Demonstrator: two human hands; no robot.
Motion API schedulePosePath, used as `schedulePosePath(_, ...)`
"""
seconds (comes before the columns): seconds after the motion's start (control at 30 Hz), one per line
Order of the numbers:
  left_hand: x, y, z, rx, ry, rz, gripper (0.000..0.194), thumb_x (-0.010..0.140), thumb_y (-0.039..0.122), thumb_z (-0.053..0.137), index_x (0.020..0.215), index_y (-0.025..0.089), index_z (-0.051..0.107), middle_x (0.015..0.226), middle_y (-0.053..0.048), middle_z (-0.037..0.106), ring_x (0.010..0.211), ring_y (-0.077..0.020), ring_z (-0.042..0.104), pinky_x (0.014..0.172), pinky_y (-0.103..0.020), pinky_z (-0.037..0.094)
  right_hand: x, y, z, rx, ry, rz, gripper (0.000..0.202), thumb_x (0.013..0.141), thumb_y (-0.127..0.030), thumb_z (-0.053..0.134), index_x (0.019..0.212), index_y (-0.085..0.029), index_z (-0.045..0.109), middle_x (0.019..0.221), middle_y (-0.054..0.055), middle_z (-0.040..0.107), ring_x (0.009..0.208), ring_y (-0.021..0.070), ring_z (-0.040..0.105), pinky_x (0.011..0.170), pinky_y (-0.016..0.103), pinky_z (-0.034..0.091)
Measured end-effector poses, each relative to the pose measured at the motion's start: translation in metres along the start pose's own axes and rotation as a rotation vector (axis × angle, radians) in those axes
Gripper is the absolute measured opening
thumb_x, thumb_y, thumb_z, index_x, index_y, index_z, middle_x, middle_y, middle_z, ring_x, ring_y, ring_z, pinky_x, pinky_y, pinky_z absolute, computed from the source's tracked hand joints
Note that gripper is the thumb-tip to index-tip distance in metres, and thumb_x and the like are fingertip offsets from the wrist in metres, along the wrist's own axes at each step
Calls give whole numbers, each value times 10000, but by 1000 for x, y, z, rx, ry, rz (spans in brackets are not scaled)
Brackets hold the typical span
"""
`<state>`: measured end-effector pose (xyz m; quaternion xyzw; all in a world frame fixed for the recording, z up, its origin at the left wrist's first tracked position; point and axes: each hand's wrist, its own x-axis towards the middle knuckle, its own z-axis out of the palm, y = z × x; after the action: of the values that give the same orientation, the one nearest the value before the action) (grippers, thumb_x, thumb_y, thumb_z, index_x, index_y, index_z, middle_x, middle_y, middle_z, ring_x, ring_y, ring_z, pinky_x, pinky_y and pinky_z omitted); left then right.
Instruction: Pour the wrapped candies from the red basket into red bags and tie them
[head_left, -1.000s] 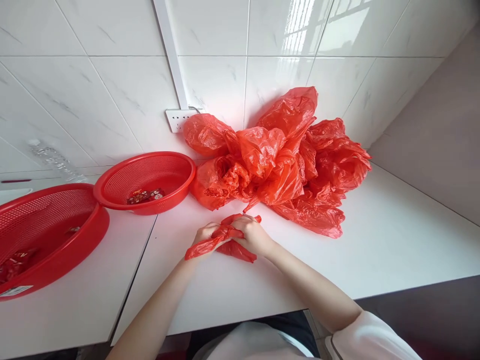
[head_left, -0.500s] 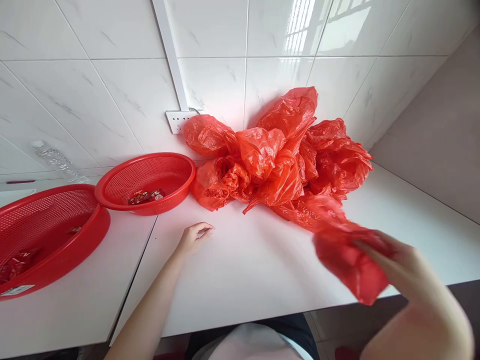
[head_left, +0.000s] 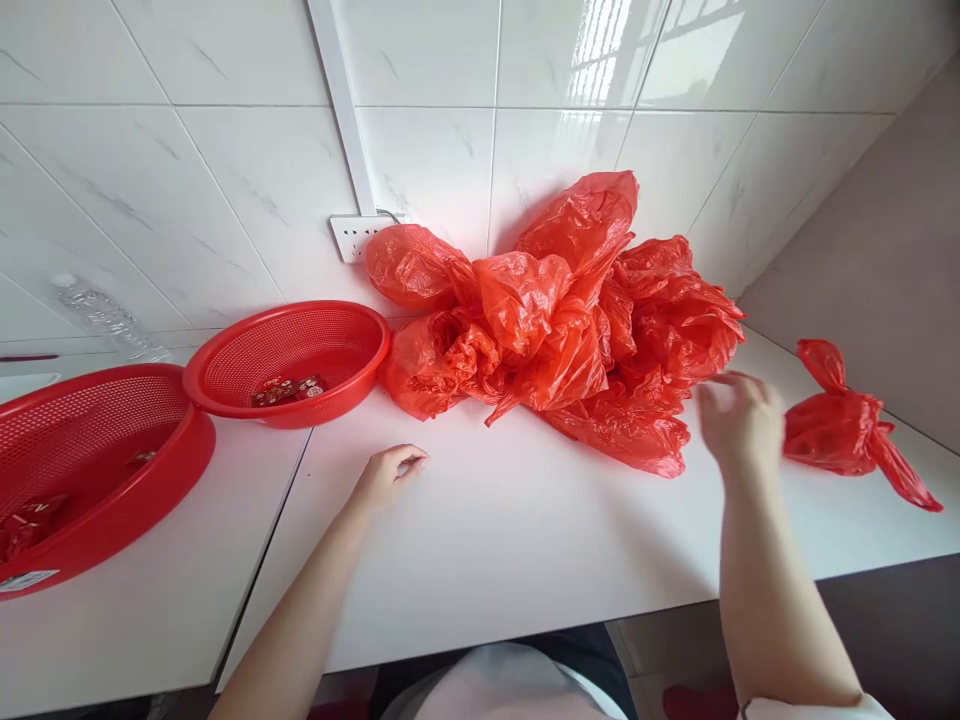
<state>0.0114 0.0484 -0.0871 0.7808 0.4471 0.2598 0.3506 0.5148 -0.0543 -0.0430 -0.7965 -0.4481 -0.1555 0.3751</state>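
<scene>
My left hand [head_left: 390,475] rests on the white table in front of the pile, its fingers loosely curled with nothing visible in them. My right hand [head_left: 742,420] is at the right edge of a heap of crumpled red plastic bags [head_left: 555,350]. Its thumb and fingers are apart and slightly blurred, with the tips close to the heap; I cannot tell whether they touch it. To the right of this hand lies a single knotted red plastic bag [head_left: 832,430], its tied ends sticking out.
Two red perforated baskets stand on the left: a larger one [head_left: 199,455] in front and a smaller one [head_left: 367,385] behind, each with small dark red packets inside. A clear plastic bottle [head_left: 109,315] is by the tiled wall, near a white socket panel [head_left: 349,238].
My right hand has let go of the red bag it held; a knotted bag now lies at the far right. The hand has moved left and away from me towards the heap. My left hand has stayed.
</scene>
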Motion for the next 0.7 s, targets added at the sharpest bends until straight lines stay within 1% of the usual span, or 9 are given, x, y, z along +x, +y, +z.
schedulePosePath(0.07,0,0,-1,10,-4,16,227,897,376,530,920,205,677,929,-14,706,890,-166,652,848,-275,514,-4,-38,18,12,-219,-116,467,897,-547,442,1185,-217,605,1226,135,614,1179,320,546,1008,479,424)
schedulePosePath(0.17,-2,3,-1,28,-12,38,212,907,355,525,932,209,678,943,-12,702,901,-162,649,859,-277,509,-15,-70,44,-209,-460,-128,717,779,-545,635,1357,-155,470,1332,189,549,1241,376,496,1013,560,402)
schedulePosePath(0.23,-3,7,0,40,-11,55,211,913,344,521,962,212,678,973,-16,696,922,-162,644,871,-281,504,-23,-75,56,-349,-586,-105,794,757,-382,681,1453,-161,369,1446,209,444,1282,405,459,976,578,427)
schedulePosePath(0.33,-4,13,4,48,-21,75,208,917,334,522,991,215,676,1008,-24,685,944,-162,640,865,-282,503,-29,-67,60,-301,-719,-119,768,779,-96,525,1507,-234,322,1515,170,383,1187,332,575,868,425,524)
schedulePosePath(0.4,-4,16,6,54,-34,82,200,916,330,527,976,216,680,1002,-27,682,940,-163,640,847,-281,503,-27,-62,51,-200,-685,-144,746,773,-27,430,1481,-260,392,1529,124,390,1129,280,627,846,359,535)
schedulePosePath(0.43,-4,17,7,57,-39,86,198,916,330,529,965,215,682,995,-28,681,936,-163,640,840,-280,503,-25,-60,43,-173,-642,-146,689,782,-36,414,1431,-262,473,1537,100,390,1129,276,631,860,358,534)
schedulePosePath(0.53,-3,17,7,51,-42,88,203,918,336,530,950,212,688,978,-32,680,916,-163,640,815,-279,502,-19,-63,5,-139,-558,-121,399,833,-184,455,1141,-239,704,1527,64,416,1136,311,625,924,426,513)
schedulePosePath(0.6,-3,17,7,41,-47,85,213,920,346,529,951,211,691,975,-35,679,908,-164,639,796,-278,502,-16,-69,-25,-49,-595,-149,299,836,-278,479,983,-234,735,1523,51,424,1135,326,619,956,479,489)
schedulePosePath(0.7,-2,17,7,18,-55,87,229,924,363,527,958,210,694,976,-41,675,907,-167,634,785,-281,504,-14,-77,-63,184,-641,-236,280,834,-298,397,824,-219,665,1454,49,513,1140,311,613,939,481,494)
